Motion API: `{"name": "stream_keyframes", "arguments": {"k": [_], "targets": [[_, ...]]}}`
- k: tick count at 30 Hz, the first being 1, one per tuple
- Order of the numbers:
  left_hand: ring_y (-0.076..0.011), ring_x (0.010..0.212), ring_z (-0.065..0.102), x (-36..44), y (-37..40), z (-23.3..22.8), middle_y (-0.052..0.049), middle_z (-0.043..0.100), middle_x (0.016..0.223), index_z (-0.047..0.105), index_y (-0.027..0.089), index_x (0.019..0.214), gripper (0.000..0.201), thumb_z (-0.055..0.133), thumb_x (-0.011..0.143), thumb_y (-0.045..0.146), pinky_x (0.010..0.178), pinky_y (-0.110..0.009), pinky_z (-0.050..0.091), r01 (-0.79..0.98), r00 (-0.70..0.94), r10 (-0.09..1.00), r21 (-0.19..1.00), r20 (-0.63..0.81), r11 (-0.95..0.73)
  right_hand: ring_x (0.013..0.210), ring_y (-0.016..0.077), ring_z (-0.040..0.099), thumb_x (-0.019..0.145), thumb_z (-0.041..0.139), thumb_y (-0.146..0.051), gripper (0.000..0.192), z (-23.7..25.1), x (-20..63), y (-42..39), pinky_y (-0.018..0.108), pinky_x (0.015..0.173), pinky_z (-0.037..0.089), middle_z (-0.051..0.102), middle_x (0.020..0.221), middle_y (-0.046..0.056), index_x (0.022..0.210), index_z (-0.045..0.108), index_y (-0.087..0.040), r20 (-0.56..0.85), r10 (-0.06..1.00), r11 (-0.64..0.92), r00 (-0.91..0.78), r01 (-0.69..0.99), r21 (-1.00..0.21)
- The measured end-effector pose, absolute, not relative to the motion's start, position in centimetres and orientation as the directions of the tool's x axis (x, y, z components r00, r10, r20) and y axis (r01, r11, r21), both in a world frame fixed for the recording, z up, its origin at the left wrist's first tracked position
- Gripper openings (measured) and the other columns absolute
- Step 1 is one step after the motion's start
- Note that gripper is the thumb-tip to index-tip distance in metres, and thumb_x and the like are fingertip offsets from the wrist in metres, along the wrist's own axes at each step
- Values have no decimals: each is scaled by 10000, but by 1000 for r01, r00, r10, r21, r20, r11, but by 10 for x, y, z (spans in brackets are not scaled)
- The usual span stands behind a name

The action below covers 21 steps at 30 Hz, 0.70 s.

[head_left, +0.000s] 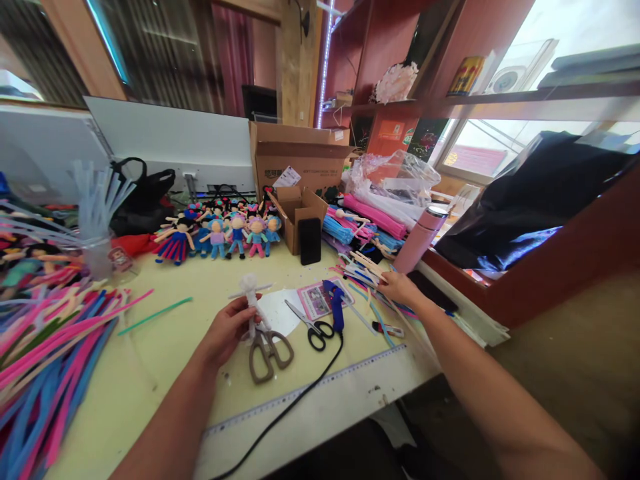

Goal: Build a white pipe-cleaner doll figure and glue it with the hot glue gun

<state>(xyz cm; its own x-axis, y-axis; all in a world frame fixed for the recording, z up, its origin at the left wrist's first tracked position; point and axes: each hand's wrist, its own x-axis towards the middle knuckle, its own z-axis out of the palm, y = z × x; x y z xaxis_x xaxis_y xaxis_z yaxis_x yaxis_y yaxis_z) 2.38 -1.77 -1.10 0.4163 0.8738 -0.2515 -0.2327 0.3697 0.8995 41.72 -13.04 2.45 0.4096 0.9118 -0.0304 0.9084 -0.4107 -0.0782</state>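
Fuzzy white pipe-cleaner doll (251, 293); matt yellow worktop (165, 353); brown plastic-handled scissors (269, 352); rough cardboard box (295, 157); glossy black cloth (525, 207).

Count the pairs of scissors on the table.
2. Brown-handled scissors lie just right of the left hand; black-handled scissors lie further right, beside the blue glue gun. The pipe-cleaner piles could hide more.

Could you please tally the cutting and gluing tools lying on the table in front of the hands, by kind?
Scissors with brown handles: 1
Scissors with black handles: 1
Blue glue gun: 1
Total: 3
The left hand holds a white doll figure beside the brown pair; the right hand touches pipe cleaners.
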Motion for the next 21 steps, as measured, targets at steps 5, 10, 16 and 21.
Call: {"name": "stream_keyframes", "arguments": {"k": [5, 10, 16, 21], "targets": [[-100, 570, 589, 24, -17, -12, 7, 646, 664, 654, 162, 996, 456, 785, 567, 241, 568, -201, 468, -236, 426, 873, 902, -238, 362, 704, 158, 586, 750, 494, -242, 174, 26, 422, -141, 227, 560, 331, 665, 792, 57, 791, 653, -182, -118, 913, -398, 391, 917, -36], [-99, 569, 585, 26, -18, -12, 3, 642, 685, 654, 158, 992, 464, 790, 556, 232, 560, -204, 469, -246, 431, 871, 898, -237, 366, 730, 196, 593, 752, 463, -255, 222, 30, 433, -155, 246, 537, 310, 658, 845, 86, 869, 642, -196, -116, 857, -500, 501, 865, 40], [-104, 565, 581, 25, -20, -11, 0, 636, 671, 651, 155, 999, 467, 788, 559, 235, 541, -205, 461, -231, 429, 870, 902, -242, 365, 705, 204, 588, 735, 487, -254, 174, 40, 436, -169, 255, 542, 312, 645, 789, 85, 813, 630, -193, -129, 846, -511, 517, 856, 75], [-109, 573, 584, 25, -20, -11, -6, 638, 661, 646, 150, 1018, 472, 781, 577, 250, 547, -208, 462, -228, 441, 868, 907, -227, 353, 691, 149, 576, 771, 472, -244, 167, 41, 419, -164, 227, 566, 327, 648, 775, 44, 781, 630, -189, -148, 905, -400, 400, 916, 29]]}}
